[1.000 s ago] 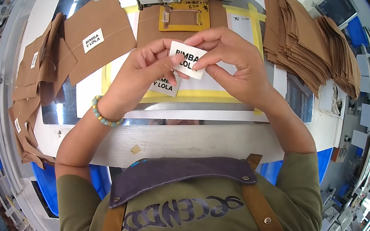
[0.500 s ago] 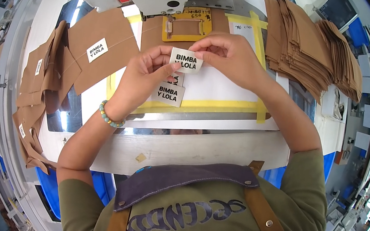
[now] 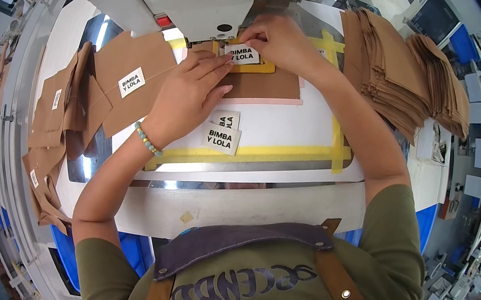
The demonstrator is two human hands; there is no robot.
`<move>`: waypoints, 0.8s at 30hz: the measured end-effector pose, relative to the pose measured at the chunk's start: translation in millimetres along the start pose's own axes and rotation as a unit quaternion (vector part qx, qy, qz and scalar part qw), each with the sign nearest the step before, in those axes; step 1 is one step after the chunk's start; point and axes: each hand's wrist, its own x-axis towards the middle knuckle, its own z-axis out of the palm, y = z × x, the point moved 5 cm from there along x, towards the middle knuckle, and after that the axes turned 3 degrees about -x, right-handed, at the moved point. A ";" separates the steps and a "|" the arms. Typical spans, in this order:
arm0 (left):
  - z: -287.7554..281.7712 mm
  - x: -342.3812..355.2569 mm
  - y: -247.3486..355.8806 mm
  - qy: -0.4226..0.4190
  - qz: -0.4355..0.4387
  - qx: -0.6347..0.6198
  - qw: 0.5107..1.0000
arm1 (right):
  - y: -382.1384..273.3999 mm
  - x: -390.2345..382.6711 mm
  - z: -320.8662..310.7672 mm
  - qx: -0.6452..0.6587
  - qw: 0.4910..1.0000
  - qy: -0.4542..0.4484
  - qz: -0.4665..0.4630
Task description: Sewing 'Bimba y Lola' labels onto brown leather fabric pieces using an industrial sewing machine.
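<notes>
A white rectangular label with black print (image 3: 244,56) lies in the opening of a yellow frame (image 3: 267,68), over a brown panel (image 3: 267,87) under the machine head. My right hand (image 3: 285,42) pinches the label's upper right edge between thumb and fingers. From the left, my left hand (image 3: 190,95) reaches over with fingers stretched out, their tips touching the label's left end and the thumb apart. Below the panel, two more labels overlap on the white sheet; the front label (image 3: 222,139) partly covers the rear label (image 3: 225,117).
The white sewing machine head (image 3: 187,3) overhangs my hands. Brown panels with labels (image 3: 142,64) lie at left. Thick stacks of brown panels (image 3: 384,72) stand at right. Yellow tape (image 3: 289,147) borders the white sheet. A monitor (image 3: 434,20) is at the far right.
Both hands have carried the label away from me, from above the sheet into the yellow frame. The frame and brown panel have shifted toward me. My left fingers have straightened out.
</notes>
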 end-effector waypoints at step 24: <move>10.2 2.3 -33.7 -0.066 0.004 0.009 0.998 | -25.5 -49.5 24.1 -0.245 0.951 -0.026 -0.190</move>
